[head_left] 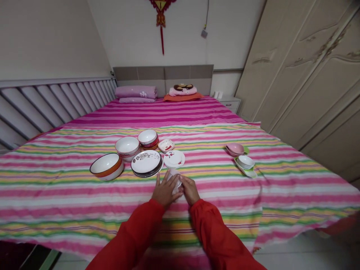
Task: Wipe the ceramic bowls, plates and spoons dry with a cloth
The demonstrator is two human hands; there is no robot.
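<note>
My left hand lies with spread fingers over a crumpled white cloth or tissue, pressing it on a small white dish. The fingers of my right hand pinch the dish's right edge. Most of the dish is hidden by my hands and the cloth, so its exact shape cannot be made out. Just beyond my hands are a small flowered plate and, to its left, a stack of larger dark-rimmed plates. A squarish small bowl stands behind the flowered plate.
An orange-banded bowl, a white bowl and stacked red bowls stand to the left. At right are pink bowls and small white bowls on a green-edged dish. A striped sheet covers the bed.
</note>
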